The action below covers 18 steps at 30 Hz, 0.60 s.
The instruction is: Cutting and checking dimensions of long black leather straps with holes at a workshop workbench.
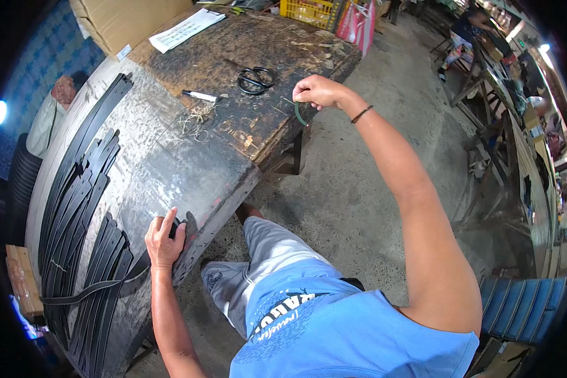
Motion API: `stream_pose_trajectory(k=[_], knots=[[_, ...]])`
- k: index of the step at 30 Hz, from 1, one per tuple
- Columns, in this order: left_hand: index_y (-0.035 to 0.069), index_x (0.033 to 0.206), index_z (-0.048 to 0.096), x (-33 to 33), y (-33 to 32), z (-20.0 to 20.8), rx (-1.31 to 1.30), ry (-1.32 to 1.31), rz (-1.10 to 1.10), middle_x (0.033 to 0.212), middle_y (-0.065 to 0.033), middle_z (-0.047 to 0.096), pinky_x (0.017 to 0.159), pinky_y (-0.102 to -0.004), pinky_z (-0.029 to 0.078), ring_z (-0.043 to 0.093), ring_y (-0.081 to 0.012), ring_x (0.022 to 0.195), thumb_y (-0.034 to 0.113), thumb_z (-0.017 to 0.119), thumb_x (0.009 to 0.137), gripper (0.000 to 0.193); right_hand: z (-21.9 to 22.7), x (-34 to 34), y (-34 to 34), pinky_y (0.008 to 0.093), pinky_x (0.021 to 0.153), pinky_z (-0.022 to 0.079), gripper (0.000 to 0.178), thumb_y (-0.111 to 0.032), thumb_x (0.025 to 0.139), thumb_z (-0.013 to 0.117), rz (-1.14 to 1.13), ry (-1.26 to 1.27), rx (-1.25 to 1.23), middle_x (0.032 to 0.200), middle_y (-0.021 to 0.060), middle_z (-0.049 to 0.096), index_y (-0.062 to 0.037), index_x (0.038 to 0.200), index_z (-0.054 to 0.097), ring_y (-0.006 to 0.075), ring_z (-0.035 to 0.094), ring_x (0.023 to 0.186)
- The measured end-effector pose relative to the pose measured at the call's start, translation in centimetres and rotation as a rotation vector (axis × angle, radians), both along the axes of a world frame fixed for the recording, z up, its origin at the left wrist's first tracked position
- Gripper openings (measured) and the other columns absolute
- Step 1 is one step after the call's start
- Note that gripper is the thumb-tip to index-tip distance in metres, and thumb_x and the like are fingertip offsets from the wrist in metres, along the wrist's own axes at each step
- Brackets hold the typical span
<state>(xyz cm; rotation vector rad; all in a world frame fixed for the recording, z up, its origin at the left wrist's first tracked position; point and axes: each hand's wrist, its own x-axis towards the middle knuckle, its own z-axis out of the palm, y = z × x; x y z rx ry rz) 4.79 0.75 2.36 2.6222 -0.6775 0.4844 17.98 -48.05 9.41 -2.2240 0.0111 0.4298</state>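
Observation:
My left hand (165, 242) rests at the near edge of the table, its fingers curled on a black strap. That strap (94, 288) runs leftward from the hand across a fanned pile of black strips (104, 271); a dark end shows between thumb and finger. Out past the table's right edge, my right hand (321, 92) is raised, thumb and fingers pinched on a thin green strip (299, 114) that hangs in a curve. Black-handled scissors (254, 80) lie on the table to the left of the right hand. Beside them is a white marker (200, 96).
A second pile of black strips (82, 170) lies farther up the table (189, 164). Thread scraps (198, 120) sit near the marker. At the back are a paper sheet (187, 29), a cardboard box (129, 22) and a yellow crate (307, 11). Other people work at far right.

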Motion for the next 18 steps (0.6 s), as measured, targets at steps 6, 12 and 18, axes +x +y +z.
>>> stream_pose_trajectory(k=[6, 12, 18], knots=[[0.009, 0.108, 0.065, 0.6, -0.2, -0.1, -0.027, -0.024, -0.049, 0.078, -0.0103, 0.056, 0.06, -0.0381, 0.048, 0.059, -0.0292, 0.069, 0.013, 0.073, 0.072, 0.037, -3.6, 5.5, 2.3, 0.0281, 0.048, 0.037, 0.011, -0.021, 0.091, 0.062, 0.083, 0.141, -0.072, 0.068, -0.0039, 0.05, -0.0099, 0.092, 0.063, 0.0088, 0.041, 0.055], [0.007, 0.107, 0.063, 0.6, 0.1, -0.2, -0.043, -0.005, 0.002, 0.078, -0.0113, 0.056, 0.06, -0.0387, 0.048, 0.059, -0.0313, 0.069, 0.012, 0.074, 0.07, 0.039, -4.7, 7.3, 3.6, 0.0285, 0.046, 0.039, 0.008, -0.018, 0.088, 0.065, 0.174, 0.149, -0.079, 0.068, -0.0046, 0.051, -0.0104, 0.091, 0.065, 0.0076, 0.043, 0.053], [0.004, 0.107, 0.061, 0.4, 0.2, -0.1, -0.052, 0.031, 0.039, 0.084, -0.0143, 0.06, 0.064, -0.0406, 0.049, 0.061, -0.0342, 0.074, 0.012, 0.075, 0.068, 0.042, -5.1, 10.8, 4.6, 0.0367, 0.069, 0.05, 0.021, -0.02, 0.082, 0.066, -0.069, -0.42, -0.269, 0.081, 0.0129, 0.067, -0.0036, 0.095, 0.065, 0.025, 0.065, 0.077]])
